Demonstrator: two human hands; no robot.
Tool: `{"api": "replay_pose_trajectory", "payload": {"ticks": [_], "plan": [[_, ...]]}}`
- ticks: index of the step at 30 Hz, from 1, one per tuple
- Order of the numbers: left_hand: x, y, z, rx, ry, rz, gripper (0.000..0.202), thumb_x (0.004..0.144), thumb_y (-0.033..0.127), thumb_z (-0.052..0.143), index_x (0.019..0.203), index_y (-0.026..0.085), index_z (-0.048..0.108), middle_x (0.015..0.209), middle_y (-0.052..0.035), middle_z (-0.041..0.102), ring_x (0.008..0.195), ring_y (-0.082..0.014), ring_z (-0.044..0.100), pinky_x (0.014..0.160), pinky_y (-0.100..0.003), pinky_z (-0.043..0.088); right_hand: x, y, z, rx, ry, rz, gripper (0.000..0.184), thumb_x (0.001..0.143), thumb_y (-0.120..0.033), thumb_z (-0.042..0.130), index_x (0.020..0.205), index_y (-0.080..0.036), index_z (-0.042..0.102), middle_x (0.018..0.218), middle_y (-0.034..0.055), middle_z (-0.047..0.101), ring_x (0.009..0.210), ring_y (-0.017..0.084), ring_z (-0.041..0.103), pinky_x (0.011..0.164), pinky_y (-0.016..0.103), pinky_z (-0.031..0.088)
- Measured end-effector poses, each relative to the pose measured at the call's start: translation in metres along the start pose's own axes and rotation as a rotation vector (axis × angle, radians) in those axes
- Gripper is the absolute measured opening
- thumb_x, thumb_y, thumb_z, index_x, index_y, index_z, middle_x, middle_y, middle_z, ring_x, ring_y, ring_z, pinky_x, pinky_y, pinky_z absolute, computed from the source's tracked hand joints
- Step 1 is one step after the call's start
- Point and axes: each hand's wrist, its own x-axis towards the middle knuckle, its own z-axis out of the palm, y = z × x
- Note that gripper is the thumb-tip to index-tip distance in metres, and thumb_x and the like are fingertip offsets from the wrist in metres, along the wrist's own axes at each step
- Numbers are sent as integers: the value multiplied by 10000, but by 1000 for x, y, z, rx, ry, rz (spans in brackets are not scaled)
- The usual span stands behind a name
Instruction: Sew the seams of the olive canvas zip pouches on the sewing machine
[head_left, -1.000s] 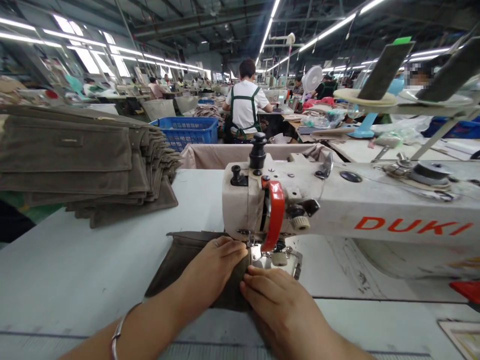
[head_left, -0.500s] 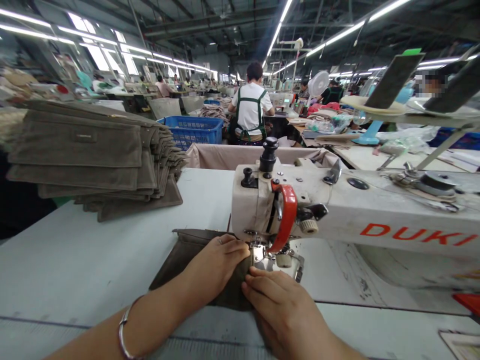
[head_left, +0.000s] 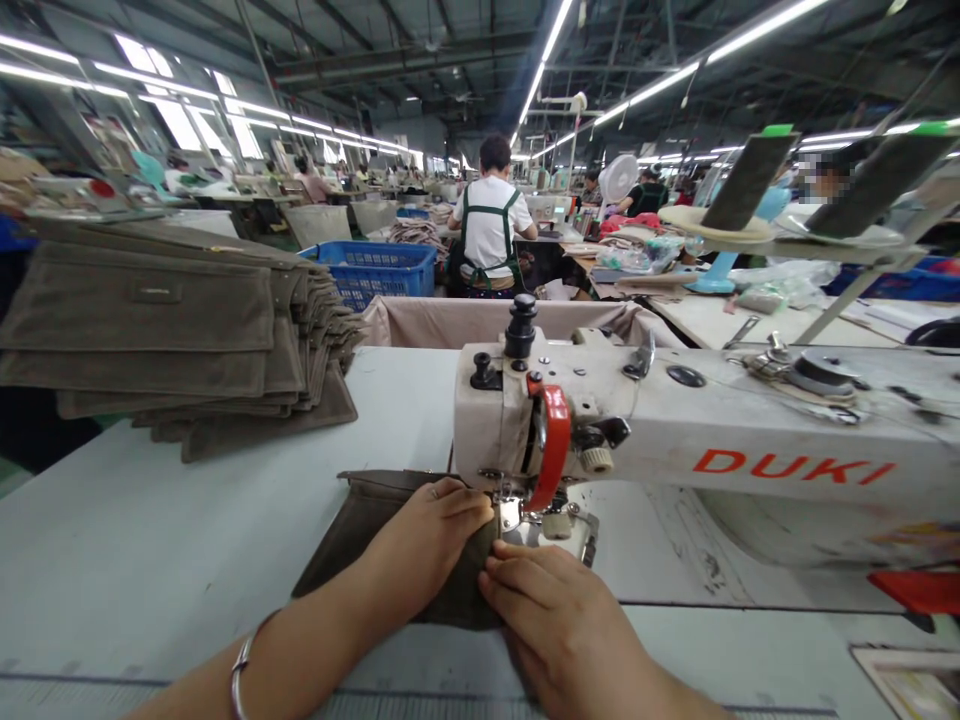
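Note:
A dark olive-brown fabric panel point(head_left: 349, 535) lies flat on the sewing table, its right edge at the presser foot point(head_left: 511, 514) of a white sewing machine point(head_left: 645, 430). My left hand point(head_left: 416, 540), wearing a ring and a bracelet, rests over the panel with bent fingers holding it close to the foot. The fingers of my right hand point(head_left: 555, 610) are pressed together on the panel's right edge, just in front of the foot; its thumb is hidden. A red curved guard point(head_left: 553, 440) hangs beside the needle area.
Left of the machine stands a tall stack of similar fabric pieces point(head_left: 142, 310). Behind the table are a cloth-lined bin point(head_left: 427, 320) and a blue basket point(head_left: 390, 270). Thread cones point(head_left: 750, 185) stand at right. A person point(head_left: 491, 220) sits ahead, facing away.
The camera view has shifted slightly, moving the scene left and a little down. My hands keep nearly the same hold on the fabric panel beside the foot.

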Motion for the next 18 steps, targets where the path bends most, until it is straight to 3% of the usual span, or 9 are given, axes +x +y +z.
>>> {"api": "replay_pose_trajectory", "payload": {"ticks": [14,18], "plan": [[2,-1,0,-13,19,-43,317,886,21,506,1134,182,619,1186,-65,668,1086,-212,594,990,-366,463,-2,2,5,18,27,23,350,905,-84,460,1203,-158,628,1088,83,715,1124,218,619,934,380,532],[-10,-9,4,21,101,12,401,850,8,432,1142,197,631,1166,-71,684,1103,-220,598,982,-363,477,2,1,11,-102,-28,39,282,932,-197,447,1126,-170,650,1050,54,725,1100,188,625,937,320,517]]}}
